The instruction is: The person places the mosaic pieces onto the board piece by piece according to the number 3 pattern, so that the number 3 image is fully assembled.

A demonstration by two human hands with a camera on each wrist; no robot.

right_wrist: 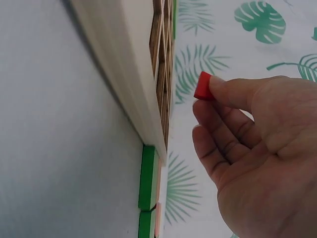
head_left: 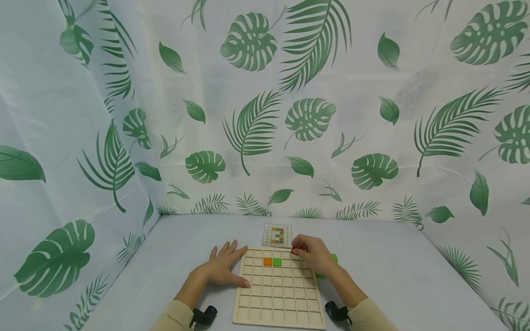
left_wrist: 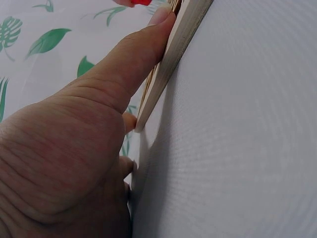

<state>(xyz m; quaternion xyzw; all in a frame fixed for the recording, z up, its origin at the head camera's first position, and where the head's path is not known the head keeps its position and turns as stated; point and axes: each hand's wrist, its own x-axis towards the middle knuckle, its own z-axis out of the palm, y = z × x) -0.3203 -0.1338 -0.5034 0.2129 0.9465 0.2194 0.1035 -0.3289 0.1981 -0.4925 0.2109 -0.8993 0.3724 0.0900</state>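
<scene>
A pale wooden grid board lies on the table, with an orange tile and a green tile side by side in its upper cells. My left hand rests with fingers spread along the board's left side; its thumb lies over the edge and the index fingertip is at the far left corner. Between thumb and fingers, my right hand pinches a small red block above the board's far right part. In the right wrist view, the block appears raised off the grid.
Just beyond the board lies a small pattern card printed with coloured squares. Green blocks lie by the board's right side, partly hidden by the right hand in the head view. A leaf-printed curtain hangs behind the table.
</scene>
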